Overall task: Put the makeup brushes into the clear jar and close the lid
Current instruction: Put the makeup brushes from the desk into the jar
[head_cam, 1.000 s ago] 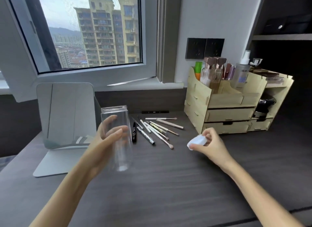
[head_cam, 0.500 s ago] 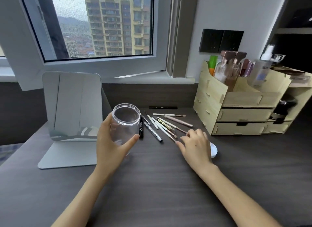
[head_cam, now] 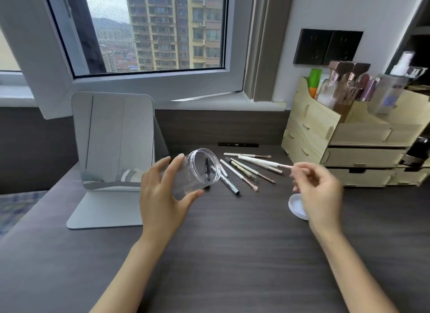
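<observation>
Left hand [head_cam: 162, 203] wrapped around a clear jar [head_cam: 195, 173], thumb underneath and fingers over the top, jar lifted off the desk [head_cam: 232, 254] and tipped so the open mouth faces right, toward the brushes. Through the jar wall, a black pen-like stick visible behind it, lying on the desk. Right hand [head_cam: 318, 191] raised above the desk, thumb and fingertips pinched on the pink end of one white-handled brush [head_cam: 263, 162], the rest of that brush reaching left over the others. Loose pile of makeup brushes [head_cam: 244, 173] fanned out on the desk between the two hands, just right of the jar mouth, none inside the jar. A silver tube [head_cam: 229, 184] lying at the near edge of the pile. White lid [head_cam: 296, 205] flat on the desk, partly hidden under the right hand, well apart from the jar. A long black pencil [head_cam: 238, 145] lying alone against the back edge of the desk. Standing mirror [head_cam: 114, 140] on its flat base to the left, just behind the left hand. Wooden drawer organizer [head_cam: 349, 140] at the right, holding bottles in its top compartments. Window [head_cam: 151, 33] behind, with tall buildings outside.
</observation>
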